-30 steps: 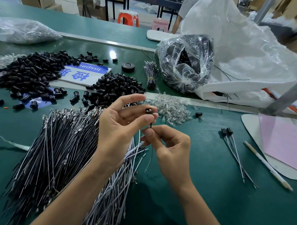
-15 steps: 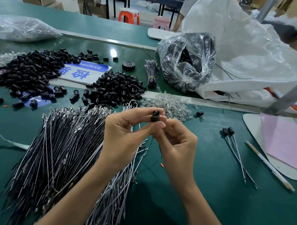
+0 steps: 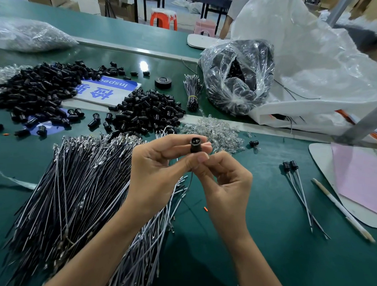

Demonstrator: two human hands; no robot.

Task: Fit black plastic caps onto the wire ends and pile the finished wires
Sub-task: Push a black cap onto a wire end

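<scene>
My left hand pinches a black plastic cap between thumb and fingers, its open end facing up. Just below it, my right hand pinches a thin grey wire that runs down from the cap. A big pile of uncapped wires lies under my left forearm. Loose black caps sit in two heaps, one at the middle and one at the left. Two finished capped wires lie on the green table to the right.
A heap of small clear parts lies behind my hands. A clear bag of black parts and a large white sack stand at the back right. A white stick, pink paper, a tape roll and a tied wire bundle are around.
The wire has gone up into the cap. My right hand rose to just under my left, and both hands tilted the cap's open end upward.
</scene>
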